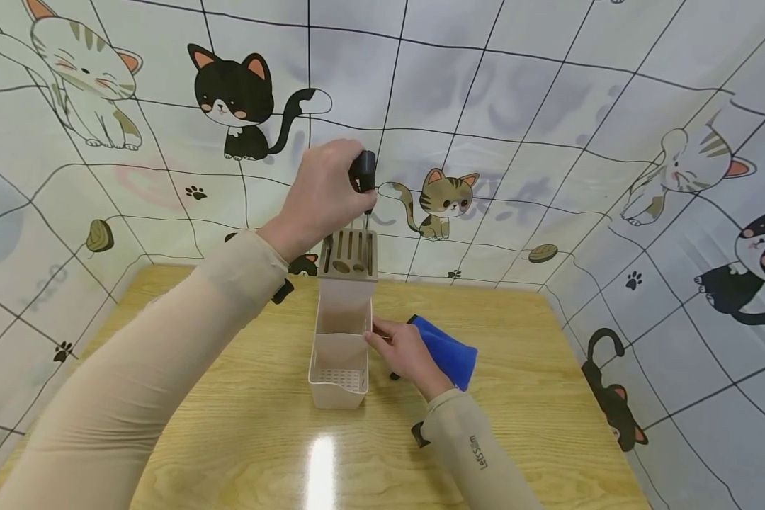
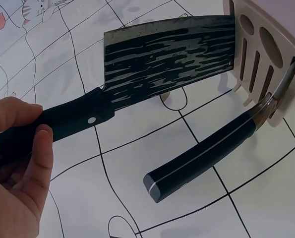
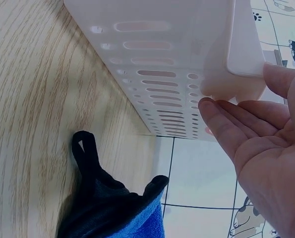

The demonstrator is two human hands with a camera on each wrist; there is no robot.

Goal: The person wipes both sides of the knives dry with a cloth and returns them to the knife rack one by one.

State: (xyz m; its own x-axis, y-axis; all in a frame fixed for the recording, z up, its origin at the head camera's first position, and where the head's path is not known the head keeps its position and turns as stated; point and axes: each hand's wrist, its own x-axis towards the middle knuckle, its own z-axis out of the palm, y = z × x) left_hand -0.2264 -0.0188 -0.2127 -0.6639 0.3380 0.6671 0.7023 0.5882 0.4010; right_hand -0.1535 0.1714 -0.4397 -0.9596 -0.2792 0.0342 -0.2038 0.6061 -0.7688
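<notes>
My left hand (image 1: 328, 184) grips the black handle of a cleaver (image 2: 169, 59) above the knife holder (image 1: 338, 398). The cleaver's broad dark blade reaches the slotted top (image 2: 256, 47); how far it enters a slot cannot be told. Beside it, a second black-handled knife (image 2: 202, 156) stands in a slot at the holder's edge. At the holder's right side is my right hand (image 1: 408, 350). Its thumb lies at the rim and its fingers touch the outer wall, pinching it, as the right wrist view shows (image 3: 271, 129).
A blue cloth (image 1: 449, 354) with black trim and a loop lies on the wooden table (image 1: 242, 425), right of the holder. Behind the table hangs a cat-patterned sheet (image 1: 516, 142). A small black object (image 1: 283, 291) sits left of the holder, partly covered by my left arm.
</notes>
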